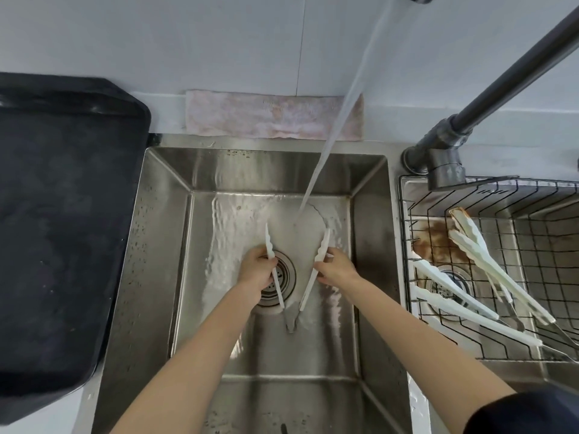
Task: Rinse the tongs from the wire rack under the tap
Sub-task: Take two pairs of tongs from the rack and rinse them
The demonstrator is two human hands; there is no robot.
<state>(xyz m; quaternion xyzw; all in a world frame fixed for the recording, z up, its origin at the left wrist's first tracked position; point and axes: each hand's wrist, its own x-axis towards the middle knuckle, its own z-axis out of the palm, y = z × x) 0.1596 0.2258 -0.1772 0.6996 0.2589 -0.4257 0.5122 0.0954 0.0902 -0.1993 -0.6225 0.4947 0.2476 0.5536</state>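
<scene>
White tongs with a metal hinge are spread in a V low over the steel sink, hinge toward me. My left hand grips the left arm of the tongs above the drain. My right hand grips the right arm. A stream of water falls from the dark tap and lands on the sink floor between the two white tips. The black wire rack sits in the right basin.
Several more white tongs lie in the wire rack, some stained brown. A black tray covers the counter at the left. A pinkish cloth lies behind the sink against the wall.
</scene>
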